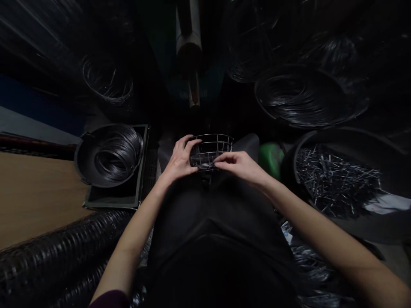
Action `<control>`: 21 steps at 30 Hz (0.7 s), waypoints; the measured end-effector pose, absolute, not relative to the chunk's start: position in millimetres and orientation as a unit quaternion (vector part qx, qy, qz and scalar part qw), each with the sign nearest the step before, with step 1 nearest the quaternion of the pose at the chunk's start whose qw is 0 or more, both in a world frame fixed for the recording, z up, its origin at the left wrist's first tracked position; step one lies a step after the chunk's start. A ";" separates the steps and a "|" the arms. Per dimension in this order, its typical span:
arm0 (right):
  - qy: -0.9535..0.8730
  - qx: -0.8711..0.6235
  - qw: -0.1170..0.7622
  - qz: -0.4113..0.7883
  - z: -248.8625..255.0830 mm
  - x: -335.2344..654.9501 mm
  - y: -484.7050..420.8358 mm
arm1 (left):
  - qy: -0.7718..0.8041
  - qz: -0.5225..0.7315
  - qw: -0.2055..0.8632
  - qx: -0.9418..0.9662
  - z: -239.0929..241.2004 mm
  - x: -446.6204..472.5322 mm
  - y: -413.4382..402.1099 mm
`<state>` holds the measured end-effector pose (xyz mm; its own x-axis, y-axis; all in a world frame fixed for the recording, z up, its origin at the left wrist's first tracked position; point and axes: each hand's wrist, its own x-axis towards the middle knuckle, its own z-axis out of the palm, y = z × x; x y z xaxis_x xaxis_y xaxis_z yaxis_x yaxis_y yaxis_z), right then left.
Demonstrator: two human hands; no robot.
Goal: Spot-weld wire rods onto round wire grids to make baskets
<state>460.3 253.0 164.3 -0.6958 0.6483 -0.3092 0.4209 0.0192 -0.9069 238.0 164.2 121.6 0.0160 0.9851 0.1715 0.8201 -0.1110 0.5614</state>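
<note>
Premises: a workshop for wire goods, dimly lit. Evidence: 1 wire coil (130,147) in a basin (84,160) at left; short wire pieces (334,179) heaped at right; looped wire (298,109) at far right; cylindrical machine part (189,42) at far centre.

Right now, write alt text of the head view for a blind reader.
The left hand grips a wire basket over a dark lap, with the right hand at its near right side. In dim light, a tub of coiled wire sits at left and a bin of metal pieces at right.
</note>
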 end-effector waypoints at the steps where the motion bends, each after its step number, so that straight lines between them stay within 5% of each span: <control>1: -0.757 -0.369 0.096 0.530 164.4 450.2 254.4 | 0.651 0.270 0.153 0.692 121.6 238.1 163.2; 8: -0.965 -0.230 0.040 0.117 158.5 430.2 250.3 | 0.658 0.313 0.139 0.670 129.0 231.0 164.0; 21: -0.962 -0.076 0.255 -0.057 174.0 405.5 303.3 | 0.652 0.342 0.091 0.670 166.6 198.1 198.0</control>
